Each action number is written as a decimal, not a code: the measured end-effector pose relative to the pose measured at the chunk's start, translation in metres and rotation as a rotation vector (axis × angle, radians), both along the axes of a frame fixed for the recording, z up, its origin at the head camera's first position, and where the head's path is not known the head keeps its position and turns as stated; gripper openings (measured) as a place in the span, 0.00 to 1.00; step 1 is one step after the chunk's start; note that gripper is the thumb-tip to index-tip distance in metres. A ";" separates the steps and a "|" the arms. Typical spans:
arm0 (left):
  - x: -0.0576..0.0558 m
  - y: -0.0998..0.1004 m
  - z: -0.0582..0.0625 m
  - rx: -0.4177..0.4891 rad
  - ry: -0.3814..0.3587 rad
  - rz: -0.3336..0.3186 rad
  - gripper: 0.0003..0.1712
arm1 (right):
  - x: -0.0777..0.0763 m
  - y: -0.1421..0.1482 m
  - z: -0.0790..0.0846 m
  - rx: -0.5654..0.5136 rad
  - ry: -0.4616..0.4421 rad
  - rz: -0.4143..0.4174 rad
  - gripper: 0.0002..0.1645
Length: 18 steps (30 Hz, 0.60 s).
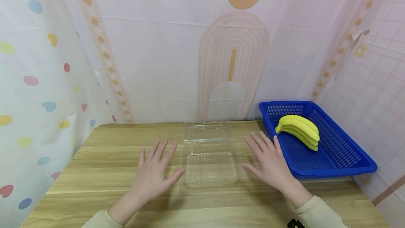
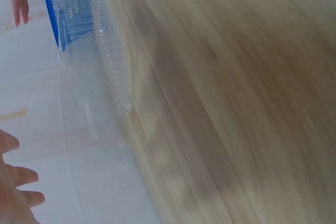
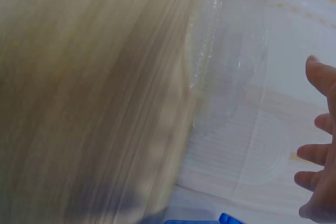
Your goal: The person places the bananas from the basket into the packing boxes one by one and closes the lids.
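Note:
A clear plastic clamshell box [image 1: 210, 168] stands on the wooden table with its lid raised toward the back. My left hand [image 1: 153, 173] hovers to its left, fingers spread and nothing held. On the other side of the box is my right hand [image 1: 270, 163], also spread and holding nothing, close to the near-left rim of a blue basket [image 1: 332, 170]. A bunch of bananas [image 1: 299, 129] lies inside that basket. In the left wrist view the clear box [image 2: 107, 51] shows beyond the hand. The right wrist view shows its ridged side [image 3: 210, 40].
The wooden table [image 1: 104, 171] runs back to a patterned curtain [image 1: 158, 62]. Another curtain with coloured dots [image 1: 38, 115] hangs along the left, and a pink-gridded one [image 1: 376, 90] is on the right. A small black object [image 1: 295, 223] shows at the right wrist.

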<state>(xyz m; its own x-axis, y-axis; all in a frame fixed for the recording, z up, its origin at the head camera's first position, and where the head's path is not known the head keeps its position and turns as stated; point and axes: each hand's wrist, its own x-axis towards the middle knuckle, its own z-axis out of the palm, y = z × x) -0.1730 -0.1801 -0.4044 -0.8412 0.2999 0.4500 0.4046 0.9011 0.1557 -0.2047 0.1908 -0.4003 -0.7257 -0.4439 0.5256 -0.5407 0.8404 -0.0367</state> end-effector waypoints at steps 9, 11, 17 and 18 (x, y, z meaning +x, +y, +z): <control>-0.002 0.003 0.002 0.135 0.012 -0.011 0.46 | -0.004 0.005 0.004 -0.078 0.083 0.044 0.50; -0.003 0.004 0.003 0.184 -0.012 -0.010 0.47 | -0.004 0.005 0.003 -0.088 0.097 0.049 0.50; -0.004 0.006 0.004 0.327 -0.088 -0.025 0.47 | -0.006 0.008 0.000 -0.107 0.139 0.064 0.48; -0.004 0.006 0.004 0.350 -0.098 -0.029 0.47 | -0.006 0.009 0.000 -0.112 0.146 0.068 0.48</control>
<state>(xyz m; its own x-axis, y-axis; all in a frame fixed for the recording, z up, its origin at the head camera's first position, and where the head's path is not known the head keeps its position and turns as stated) -0.1771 -0.1737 -0.4001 -0.8787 0.1658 0.4476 0.3968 0.7749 0.4921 -0.2107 0.1996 -0.4008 -0.6087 -0.4220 0.6719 -0.6023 0.7970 -0.0450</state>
